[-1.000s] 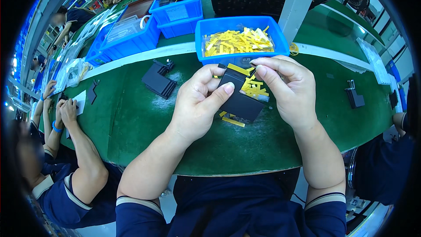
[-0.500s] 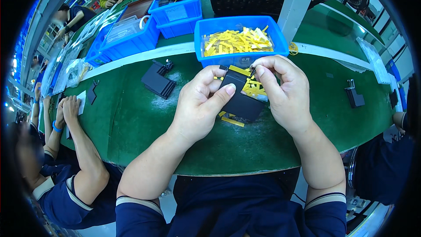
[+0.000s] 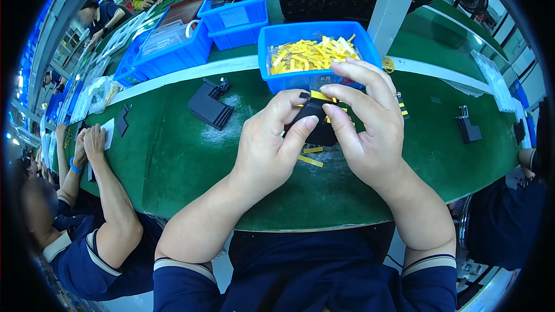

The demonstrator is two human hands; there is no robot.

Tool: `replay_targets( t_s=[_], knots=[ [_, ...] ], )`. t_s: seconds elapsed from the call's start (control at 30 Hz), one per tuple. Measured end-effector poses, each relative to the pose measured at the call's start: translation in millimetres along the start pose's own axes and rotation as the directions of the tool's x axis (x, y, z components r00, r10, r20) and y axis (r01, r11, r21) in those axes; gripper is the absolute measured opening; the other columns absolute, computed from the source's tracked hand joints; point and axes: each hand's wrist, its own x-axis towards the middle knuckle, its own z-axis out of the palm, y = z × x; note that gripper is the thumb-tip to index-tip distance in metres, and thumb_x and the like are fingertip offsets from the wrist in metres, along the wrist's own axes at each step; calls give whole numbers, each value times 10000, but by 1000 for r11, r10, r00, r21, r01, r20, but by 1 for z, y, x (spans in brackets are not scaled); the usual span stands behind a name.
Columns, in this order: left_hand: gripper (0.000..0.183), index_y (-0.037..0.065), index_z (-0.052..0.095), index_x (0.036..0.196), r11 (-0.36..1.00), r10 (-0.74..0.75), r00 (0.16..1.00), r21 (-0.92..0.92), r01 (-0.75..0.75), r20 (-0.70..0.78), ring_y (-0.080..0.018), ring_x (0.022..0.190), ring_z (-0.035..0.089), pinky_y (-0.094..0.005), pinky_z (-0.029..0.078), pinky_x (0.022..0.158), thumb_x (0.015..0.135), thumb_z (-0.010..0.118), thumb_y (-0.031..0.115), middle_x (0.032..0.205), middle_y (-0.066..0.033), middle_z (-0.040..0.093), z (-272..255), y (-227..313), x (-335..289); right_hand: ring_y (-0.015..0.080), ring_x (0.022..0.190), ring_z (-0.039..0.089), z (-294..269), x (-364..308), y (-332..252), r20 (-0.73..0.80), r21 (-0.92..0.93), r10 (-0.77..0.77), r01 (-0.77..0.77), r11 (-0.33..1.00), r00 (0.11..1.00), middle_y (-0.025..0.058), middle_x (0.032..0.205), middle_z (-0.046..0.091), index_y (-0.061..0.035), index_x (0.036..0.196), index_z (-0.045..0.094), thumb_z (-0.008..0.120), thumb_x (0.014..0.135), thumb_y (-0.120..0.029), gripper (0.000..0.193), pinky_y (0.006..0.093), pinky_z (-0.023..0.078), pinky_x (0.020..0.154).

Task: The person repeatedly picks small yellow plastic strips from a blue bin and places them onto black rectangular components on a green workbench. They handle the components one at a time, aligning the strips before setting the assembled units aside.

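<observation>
Left hand: the left hand (image 3: pixel 269 150) was raised just above the green tabletop (image 3: pixel 173 162), its fingers (image 3: pixel 300 130) curled around the left side of a small black part (image 3: pixel 317 120), thumb lying along the part's front.
Right hand: the right hand (image 3: pixel 370 130) met it from the other side, its fingers (image 3: pixel 347 95) pinched narrow over the top of the same black part, where a yellow strip (image 3: pixel 321 96) lay across it.
Black part: it sat between both hands, mostly covered by them, directly in front of the blue bin (image 3: pixel 277 81) and over the middle of the tabletop.
Blue bin: it stood on the tabletop just beyond the hands and was filled with loose yellow strips (image 3: pixel 309 55).
Loose strips: two short yellow pieces (image 3: pixel 311 157) lay on the tabletop under the hands.
Stack of black parts: a pile of flat black parts (image 3: pixel 209 107) rested to the left of the hands, well apart from them, on a pale dusty patch.
Other bins: further blue bins (image 3: pixel 173 52) stood behind, to the left.
Right edge: a single black part (image 3: pixel 467 128) lay far to the right.
Co-worker: another person's forearms (image 3: pixel 92 162) rested on the tabletop at the left.
</observation>
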Motion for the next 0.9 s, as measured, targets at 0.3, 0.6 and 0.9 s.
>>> replay_targets(
  t_s=[0.3, 0.6, 0.9],
  knots=[
    [227, -6, 531, 1064, 997, -27, 997, 79, 22, 74, -93, 769, 606, -244, 464, 723, 869, 593, 91, 847, -77, 669, -6, 8, 2, 286, 967, 583, -7, 5, 10, 42, 110, 49, -54, 993, 998, 76, 930, 640, -43, 771, 657, 726, 654, -35, 136, 395, 456, 842],
    [195, -20, 539, 1052, 969, -206, 946, -80, 232, 252, -53, 794, 543, -205, 434, 705, 885, 572, 75, 886, -27, 626, -18, 1, 5, 259, 950, 597, -15, 11, 13, 160, 65, -128, 119, 991, 979, 46, 877, 638, -57, 726, 653, 752, 622, -66, 144, 391, 461, 836],
    [196, -16, 532, 1055, 936, -260, 918, -155, 315, 298, -47, 795, 545, -197, 435, 702, 886, 573, 75, 893, -33, 621, -19, -2, 5, 221, 827, 612, -12, 7, 18, 178, 201, 80, -116, 973, 981, 57, 831, 643, -43, 715, 651, 719, 669, -53, 83, 329, 480, 744]
  ],
)
